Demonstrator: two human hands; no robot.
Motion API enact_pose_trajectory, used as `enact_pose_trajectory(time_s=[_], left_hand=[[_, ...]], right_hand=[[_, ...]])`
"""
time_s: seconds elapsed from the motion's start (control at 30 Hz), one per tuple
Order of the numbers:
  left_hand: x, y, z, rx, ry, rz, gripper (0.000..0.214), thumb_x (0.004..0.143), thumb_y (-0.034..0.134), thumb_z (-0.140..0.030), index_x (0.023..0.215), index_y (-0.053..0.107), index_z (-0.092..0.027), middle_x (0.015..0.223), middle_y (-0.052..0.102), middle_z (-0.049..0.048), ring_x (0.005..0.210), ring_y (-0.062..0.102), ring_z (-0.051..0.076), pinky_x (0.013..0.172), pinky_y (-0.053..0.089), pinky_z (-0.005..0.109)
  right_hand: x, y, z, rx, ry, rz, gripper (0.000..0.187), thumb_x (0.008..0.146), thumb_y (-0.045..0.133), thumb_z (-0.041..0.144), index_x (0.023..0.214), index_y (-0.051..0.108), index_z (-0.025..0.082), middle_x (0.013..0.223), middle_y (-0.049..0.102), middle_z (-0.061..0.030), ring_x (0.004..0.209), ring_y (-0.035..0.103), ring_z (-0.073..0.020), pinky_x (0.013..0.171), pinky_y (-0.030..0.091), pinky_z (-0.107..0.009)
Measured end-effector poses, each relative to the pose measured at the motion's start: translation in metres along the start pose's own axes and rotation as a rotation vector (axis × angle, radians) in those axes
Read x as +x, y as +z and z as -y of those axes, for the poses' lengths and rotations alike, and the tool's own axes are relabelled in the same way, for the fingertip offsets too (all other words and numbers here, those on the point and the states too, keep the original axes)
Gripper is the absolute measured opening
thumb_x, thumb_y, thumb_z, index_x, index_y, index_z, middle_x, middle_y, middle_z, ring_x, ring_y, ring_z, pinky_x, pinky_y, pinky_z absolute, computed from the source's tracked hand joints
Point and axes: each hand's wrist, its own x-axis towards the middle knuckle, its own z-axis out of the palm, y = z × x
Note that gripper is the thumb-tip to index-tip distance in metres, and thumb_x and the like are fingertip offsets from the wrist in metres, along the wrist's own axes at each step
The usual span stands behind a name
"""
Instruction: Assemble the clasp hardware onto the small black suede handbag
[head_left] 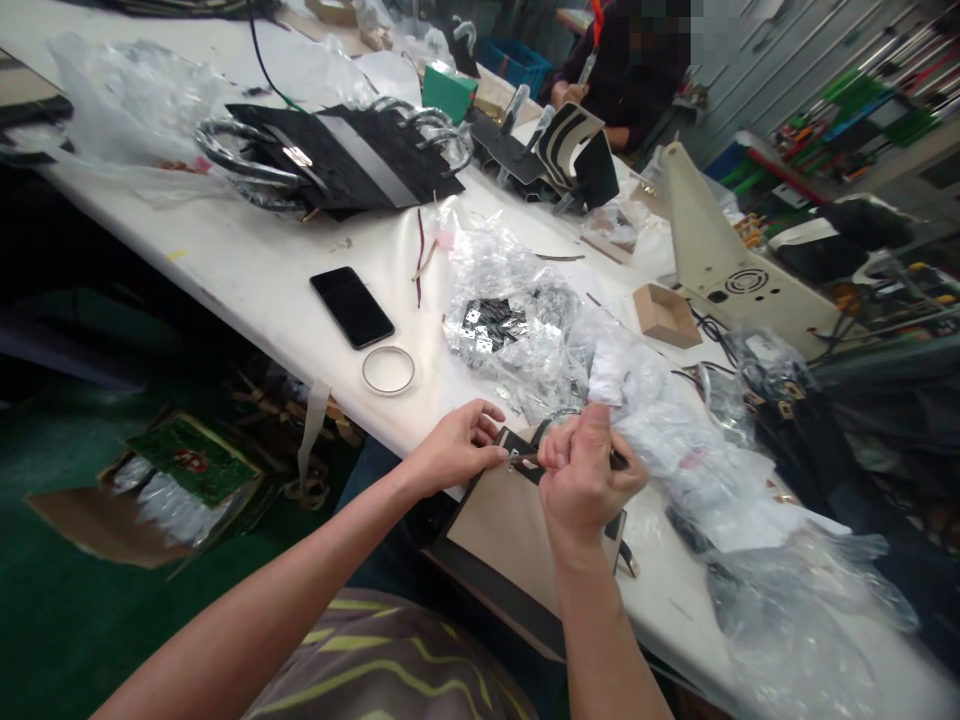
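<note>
A tan and black flat bag piece (499, 525) lies at the near edge of the white table (247, 265). My left hand (457, 445) pinches a small metal fitting at the top of a black strap on it. My right hand (589, 470) is closed in a fist over the same strap, gripping a thin dark tool or strap end; what exactly it holds is hidden. Just beyond my hands lies crumpled clear plastic (525, 320) with small black and silver parts inside.
A black phone (352, 306) and a metal ring (388, 369) lie left of my hands. A small cardboard box (666, 315), black handbags (352, 160), a cream machine (720, 260) and more plastic bags surround them. Another person (622, 70) sits at the far end.
</note>
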Motion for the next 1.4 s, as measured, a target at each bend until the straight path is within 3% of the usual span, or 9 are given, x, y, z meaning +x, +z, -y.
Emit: enact_pose_trajectory(time_s=[0.07, 0.17, 0.23, 0.5, 0.73, 0.97, 1.1, 1.27, 1.4], left_hand=[[0.000, 0.000, -0.002, 0.063, -0.041, -0.018, 0.042, 0.074, 0.081, -0.023, 0.114, 0.071, -0.014, 0.088, 0.071, 0.0016, 0.074, 0.067, 0.017, 0.064, 0.048, 0.027], [0.000, 0.003, -0.011, 0.269, -0.032, -0.016, 0.009, 0.077, 0.073, -0.022, 0.083, 0.073, -0.016, 0.066, 0.060, -0.0027, 0.062, 0.055, 0.014, 0.055, 0.034, 0.027], [0.000, 0.004, -0.015, 0.340, -0.005, -0.016, 0.007, 0.076, 0.071, -0.022, 0.072, 0.070, -0.017, 0.061, 0.056, -0.0035, 0.059, 0.051, 0.013, 0.053, 0.029, 0.029], [0.000, 0.002, -0.011, 0.277, -0.033, -0.013, 0.013, 0.075, 0.073, -0.026, 0.084, 0.073, -0.017, 0.066, 0.065, -0.0025, 0.061, 0.058, 0.015, 0.052, 0.034, 0.027], [0.001, -0.003, -0.010, 0.220, -0.036, 0.026, 0.016, 0.076, 0.076, -0.031, 0.084, 0.072, -0.017, 0.068, 0.066, -0.0010, 0.064, 0.059, 0.016, 0.053, 0.034, 0.026], [0.010, -0.004, 0.000, 0.208, -0.044, 0.049, 0.022, 0.071, 0.079, -0.036, 0.077, 0.069, -0.017, 0.065, 0.063, -0.0014, 0.061, 0.055, 0.016, 0.050, 0.034, 0.025], [0.010, -0.002, -0.005, 0.216, -0.064, 0.039, 0.019, 0.066, 0.077, -0.032, 0.074, 0.067, -0.018, 0.063, 0.061, -0.0023, 0.060, 0.053, 0.015, 0.048, 0.033, 0.025], [0.011, -0.001, -0.008, 0.199, -0.113, 0.049, 0.016, 0.061, 0.074, -0.025, 0.071, 0.064, -0.020, 0.061, 0.060, -0.0037, 0.058, 0.055, 0.015, 0.047, 0.035, 0.024], [0.012, -0.001, -0.011, 0.178, -0.167, 0.039, 0.016, 0.060, 0.074, -0.023, 0.072, 0.064, -0.020, 0.060, 0.060, -0.0038, 0.055, 0.057, 0.017, 0.045, 0.039, 0.024]], right_hand=[[0.000, 0.000, -0.002, 0.021, -0.013, -0.011, 0.063, 0.109, 0.071, 0.050, 0.056, 0.046, 0.023, 0.051, 0.041, 0.0056, 0.042, 0.040, -0.0100, 0.043, 0.031, -0.030], [0.000, -0.002, -0.003, 0.025, -0.014, -0.006, 0.064, 0.109, 0.070, 0.048, 0.057, 0.044, 0.023, 0.052, 0.040, 0.0058, 0.043, 0.040, -0.0096, 0.044, 0.032, -0.029], [0.001, -0.003, -0.002, 0.030, 0.001, -0.003, 0.064, 0.110, 0.069, 0.048, 0.057, 0.043, 0.023, 0.051, 0.039, 0.0061, 0.043, 0.040, -0.0095, 0.044, 0.033, -0.029], [-0.008, 0.006, 0.005, -0.007, -0.061, -0.006, 0.063, 0.110, 0.068, 0.048, 0.057, 0.047, 0.023, 0.051, 0.041, 0.0052, 0.043, 0.042, -0.0102, 0.046, 0.034, -0.031], [-0.003, 0.006, 0.001, 0.053, 0.029, -0.016, 0.062, 0.110, 0.069, 0.045, 0.057, 0.044, 0.023, 0.052, 0.039, 0.0057, 0.043, 0.039, -0.0102, 0.044, 0.032, -0.031], [-0.010, -0.001, -0.004, 0.039, -0.032, 0.016, 0.062, 0.109, 0.070, 0.047, 0.058, 0.044, 0.022, 0.053, 0.040, 0.0057, 0.044, 0.042, -0.0097, 0.046, 0.036, -0.029], [-0.001, -0.005, 0.002, 0.096, 0.014, 0.058, 0.064, 0.109, 0.070, 0.049, 0.057, 0.045, 0.022, 0.051, 0.040, 0.0059, 0.042, 0.038, -0.0085, 0.042, 0.032, -0.027], [0.011, -0.009, 0.018, 0.235, 0.063, 0.020, 0.065, 0.104, 0.076, 0.046, 0.055, 0.040, 0.022, 0.047, 0.036, 0.0076, 0.039, 0.032, -0.0075, 0.038, 0.028, -0.025], [0.010, -0.007, 0.016, 0.240, 0.142, 0.098, 0.066, 0.103, 0.077, 0.052, 0.056, 0.042, 0.022, 0.047, 0.037, 0.0078, 0.038, 0.031, -0.0069, 0.036, 0.026, -0.023]])
